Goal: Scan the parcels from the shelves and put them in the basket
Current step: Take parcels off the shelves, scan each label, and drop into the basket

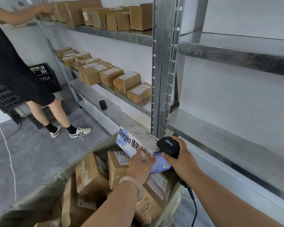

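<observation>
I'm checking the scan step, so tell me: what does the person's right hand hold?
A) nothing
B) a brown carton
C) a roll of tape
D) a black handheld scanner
D: the right hand grips a black scanner, close beside the white and blue box that the left hand holds over the basket.
</observation>
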Demonstrator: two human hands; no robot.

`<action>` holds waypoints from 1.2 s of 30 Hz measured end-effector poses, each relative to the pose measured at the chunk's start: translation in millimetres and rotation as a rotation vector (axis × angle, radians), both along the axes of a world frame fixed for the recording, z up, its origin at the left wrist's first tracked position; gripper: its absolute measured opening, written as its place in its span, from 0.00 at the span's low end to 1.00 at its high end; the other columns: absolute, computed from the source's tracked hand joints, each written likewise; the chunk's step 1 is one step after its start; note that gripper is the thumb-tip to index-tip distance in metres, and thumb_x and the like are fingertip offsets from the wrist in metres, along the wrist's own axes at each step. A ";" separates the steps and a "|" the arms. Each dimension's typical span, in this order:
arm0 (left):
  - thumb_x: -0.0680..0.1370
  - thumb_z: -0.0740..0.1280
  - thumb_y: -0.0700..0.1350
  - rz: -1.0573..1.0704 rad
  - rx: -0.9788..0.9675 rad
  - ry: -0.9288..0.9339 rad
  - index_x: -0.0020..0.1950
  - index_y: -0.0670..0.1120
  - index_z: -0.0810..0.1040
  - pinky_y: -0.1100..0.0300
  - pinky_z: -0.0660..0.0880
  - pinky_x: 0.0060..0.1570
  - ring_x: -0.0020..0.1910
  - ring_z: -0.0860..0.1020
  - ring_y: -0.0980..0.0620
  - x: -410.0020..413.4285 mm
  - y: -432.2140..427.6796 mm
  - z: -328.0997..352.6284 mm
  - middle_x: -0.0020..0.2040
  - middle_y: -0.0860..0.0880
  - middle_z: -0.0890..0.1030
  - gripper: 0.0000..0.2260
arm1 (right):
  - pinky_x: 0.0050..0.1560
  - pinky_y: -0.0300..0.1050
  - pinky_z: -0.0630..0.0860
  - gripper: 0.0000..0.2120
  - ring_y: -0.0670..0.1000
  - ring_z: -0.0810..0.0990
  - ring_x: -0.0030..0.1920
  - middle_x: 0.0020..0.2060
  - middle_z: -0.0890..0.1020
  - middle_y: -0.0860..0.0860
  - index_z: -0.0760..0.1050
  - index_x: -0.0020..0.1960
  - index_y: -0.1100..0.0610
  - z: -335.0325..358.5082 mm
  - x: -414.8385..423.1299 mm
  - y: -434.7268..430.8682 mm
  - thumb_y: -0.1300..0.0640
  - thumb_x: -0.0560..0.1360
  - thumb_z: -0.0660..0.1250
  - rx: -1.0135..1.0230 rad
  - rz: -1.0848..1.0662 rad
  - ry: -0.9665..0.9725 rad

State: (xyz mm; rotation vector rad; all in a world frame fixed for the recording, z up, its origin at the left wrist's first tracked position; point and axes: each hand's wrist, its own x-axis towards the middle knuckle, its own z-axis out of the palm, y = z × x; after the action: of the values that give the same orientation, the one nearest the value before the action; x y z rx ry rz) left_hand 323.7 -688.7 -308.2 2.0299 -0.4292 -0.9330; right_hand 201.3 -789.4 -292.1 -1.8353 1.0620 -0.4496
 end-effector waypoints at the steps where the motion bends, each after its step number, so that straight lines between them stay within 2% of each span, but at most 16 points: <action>1: 0.64 0.63 0.64 -0.015 -0.006 -0.001 0.80 0.56 0.56 0.46 0.69 0.68 0.68 0.71 0.45 -1.1 0.6 0.4 0.72 0.48 0.70 0.45 | 0.53 0.43 0.74 0.31 0.50 0.77 0.55 0.57 0.76 0.47 0.60 0.71 0.43 0.3 -2.1 -0.7 0.54 0.74 0.72 -0.002 0.003 -0.005; 4: 0.63 0.64 0.66 -0.023 -0.052 -0.005 0.81 0.56 0.54 0.46 0.67 0.70 0.71 0.68 0.47 -4.0 0.9 -0.7 0.74 0.50 0.68 0.48 | 0.50 0.38 0.71 0.30 0.49 0.76 0.54 0.56 0.75 0.46 0.60 0.70 0.43 1.9 -8.9 0.3 0.55 0.74 0.72 0.001 0.008 -0.039; 7: 0.65 0.64 0.66 -0.013 -0.044 -0.070 0.80 0.58 0.54 0.45 0.68 0.70 0.71 0.68 0.46 -8.8 -1.8 -1.3 0.74 0.51 0.67 0.45 | 0.49 0.38 0.72 0.30 0.49 0.76 0.54 0.56 0.75 0.46 0.60 0.70 0.42 4.7 -19.5 2.0 0.55 0.74 0.72 0.001 -0.014 -0.063; 12: 0.76 0.67 0.59 -0.041 -0.027 -0.231 0.80 0.59 0.52 0.44 0.63 0.73 0.77 0.60 0.44 -24.6 -6.7 13.8 0.79 0.50 0.60 0.37 | 0.45 0.33 0.70 0.30 0.46 0.77 0.52 0.54 0.76 0.44 0.61 0.68 0.41 13.3 -48.5 3.5 0.56 0.74 0.72 -0.016 -0.057 -0.115; 15: 0.79 0.67 0.56 -0.078 -0.033 -0.289 0.81 0.58 0.51 0.47 0.57 0.76 0.79 0.54 0.46 -39.1 -8.2 22.1 0.81 0.49 0.55 0.35 | 0.46 0.36 0.72 0.29 0.46 0.78 0.51 0.55 0.78 0.44 0.62 0.67 0.40 18.9 -71.6 3.8 0.55 0.73 0.73 -0.030 -0.070 -0.131; 17: 0.80 0.66 0.55 -0.123 -0.057 -0.310 0.81 0.58 0.51 0.50 0.54 0.76 0.80 0.51 0.48 -53.4 -11.9 28.7 0.81 0.49 0.52 0.34 | 0.43 0.37 0.73 0.30 0.46 0.78 0.45 0.54 0.79 0.46 0.62 0.68 0.41 23.1 -91.2 5.0 0.54 0.73 0.73 -0.034 -0.085 -0.144; 20: 0.80 0.66 0.53 -0.181 -0.088 -0.335 0.81 0.57 0.52 0.52 0.56 0.75 0.79 0.54 0.48 -81.2 -20.2 38.4 0.81 0.49 0.54 0.33 | 0.40 0.37 0.74 0.29 0.46 0.78 0.40 0.53 0.79 0.46 0.62 0.68 0.40 32.2 -126.0 7.8 0.52 0.73 0.72 -0.031 -0.129 -0.152; 22: 0.79 0.67 0.54 -0.208 -0.118 -0.342 0.81 0.55 0.53 0.48 0.58 0.76 0.78 0.57 0.47 -105.4 -25.7 45.8 0.80 0.49 0.57 0.34 | 0.44 0.42 0.77 0.29 0.46 0.78 0.41 0.53 0.78 0.46 0.61 0.68 0.39 38.2 -152.2 8.3 0.51 0.73 0.72 -0.037 -0.176 -0.155; 24: 0.78 0.68 0.54 -0.241 -0.145 -0.364 0.81 0.53 0.55 0.49 0.58 0.75 0.77 0.59 0.47 -133.2 -32.6 53.6 0.79 0.47 0.60 0.35 | 0.47 0.47 0.80 0.30 0.47 0.78 0.41 0.53 0.78 0.45 0.61 0.68 0.39 42.9 -180.7 7.6 0.51 0.73 0.72 -0.056 -0.218 -0.162; 27: 0.78 0.69 0.54 -0.302 -0.192 -0.379 0.81 0.54 0.55 0.51 0.57 0.76 0.77 0.59 0.48 -179.7 -45.6 62.8 0.79 0.47 0.61 0.35 | 0.46 0.47 0.81 0.30 0.46 0.79 0.41 0.53 0.77 0.43 0.60 0.67 0.38 50.5 -226.3 9.0 0.51 0.73 0.72 -0.069 -0.273 -0.184; 31: 0.79 0.68 0.55 -0.420 -0.243 -0.354 0.80 0.56 0.54 0.51 0.56 0.77 0.78 0.57 0.48 -247.4 -59.6 77.0 0.80 0.49 0.59 0.34 | 0.53 0.50 0.80 0.31 0.44 0.78 0.47 0.53 0.76 0.36 0.61 0.69 0.39 59.8 -293.3 13.8 0.51 0.73 0.73 -0.100 -0.359 -0.206; 36: 0.79 0.67 0.54 -0.556 -0.299 -0.293 0.81 0.55 0.55 0.53 0.58 0.76 0.78 0.59 0.50 -333.4 -76.3 87.3 0.79 0.50 0.59 0.34 | 0.50 0.51 0.80 0.30 0.46 0.79 0.47 0.52 0.75 0.35 0.61 0.66 0.34 67.5 -384.0 18.1 0.50 0.72 0.73 -0.113 -0.518 -0.225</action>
State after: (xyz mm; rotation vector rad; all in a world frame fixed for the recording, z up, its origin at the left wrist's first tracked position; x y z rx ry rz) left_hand -9.7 -765.0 -220.9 1.7982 -1.2628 -0.8218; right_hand -182.7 -771.3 -224.6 -1.5443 1.3716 -1.0140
